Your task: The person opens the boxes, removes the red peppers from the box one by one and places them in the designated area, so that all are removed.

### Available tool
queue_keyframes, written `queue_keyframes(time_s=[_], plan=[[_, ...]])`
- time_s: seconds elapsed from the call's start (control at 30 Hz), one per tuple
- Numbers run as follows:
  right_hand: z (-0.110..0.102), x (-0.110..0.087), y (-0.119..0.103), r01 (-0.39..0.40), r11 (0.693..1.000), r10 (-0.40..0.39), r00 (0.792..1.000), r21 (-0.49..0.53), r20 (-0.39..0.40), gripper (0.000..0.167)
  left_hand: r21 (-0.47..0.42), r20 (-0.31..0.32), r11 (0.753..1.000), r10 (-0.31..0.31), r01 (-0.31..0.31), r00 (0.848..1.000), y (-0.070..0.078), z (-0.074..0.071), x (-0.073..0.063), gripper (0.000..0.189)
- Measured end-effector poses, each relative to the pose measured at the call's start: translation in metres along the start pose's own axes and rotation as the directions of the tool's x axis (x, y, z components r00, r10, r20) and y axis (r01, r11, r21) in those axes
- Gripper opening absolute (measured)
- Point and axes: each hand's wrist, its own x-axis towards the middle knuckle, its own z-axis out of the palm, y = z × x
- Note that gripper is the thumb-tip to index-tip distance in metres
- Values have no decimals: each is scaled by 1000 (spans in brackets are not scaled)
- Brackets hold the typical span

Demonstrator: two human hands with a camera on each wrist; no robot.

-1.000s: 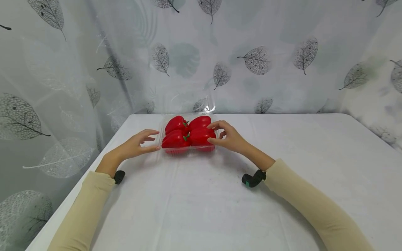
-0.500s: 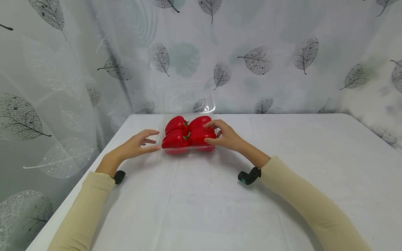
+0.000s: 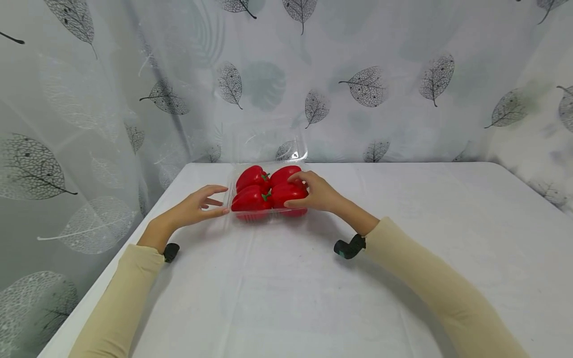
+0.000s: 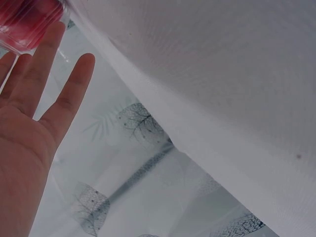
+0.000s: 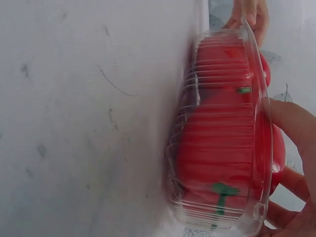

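Several red bell peppers with green stems sit in a clear plastic clamshell box (image 3: 271,211) at the far left of the table. My left hand (image 3: 195,205), fingers spread and fairly straight, is at the box's left edge; its palm is bare in the left wrist view. My right hand (image 3: 319,193) reaches over the right side and grips the front right bell pepper (image 3: 283,193), thumb in front and fingers behind. In the right wrist view, the thumb crosses the rim beside the pepper, and other fingers show partly beyond it.
The box's clear lid (image 3: 273,144) stands raised at the back. A white cloth covers the table (image 3: 313,298). Behind and to the left hangs a leaf-print curtain (image 3: 358,44). Each wrist carries a black camera mount (image 3: 349,247).
My right hand has shifted left, bringing its thumb and fingers farther over the front right bell pepper. My left hand, the box and the peppers have stayed put.
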Motion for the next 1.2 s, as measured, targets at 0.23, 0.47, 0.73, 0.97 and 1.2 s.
queue_keyframes(time_s=[0.23, 0.47, 0.73, 0.97, 1.2], plan=[[6, 3, 0, -59, 996, 57, 998, -64, -38, 66, 7, 2, 1000, -4, 4, 1000, 0, 0, 2, 68], [6, 2, -1, -55, 996, 53, 998, -64, -41, 69, 4, -2, 1000, -9, 9, 1000, 0, -1, 2, 68], [9, 2, 6, -5, 999, 2, 998, -41, -69, 67, -6, -1, 1000, -17, 17, 1000, -2, 2, 2, 69], [12, 1, 9, 36, 998, -42, 993, -60, -108, 65, -7, -12, 1000, 5, -5, 1000, -3, 3, 2, 67], [13, 1, 11, 61, 997, -68, 986, -46, -149, 64, -5, -16, 1000, 22, -22, 1000, -2, 1, 2, 66]])
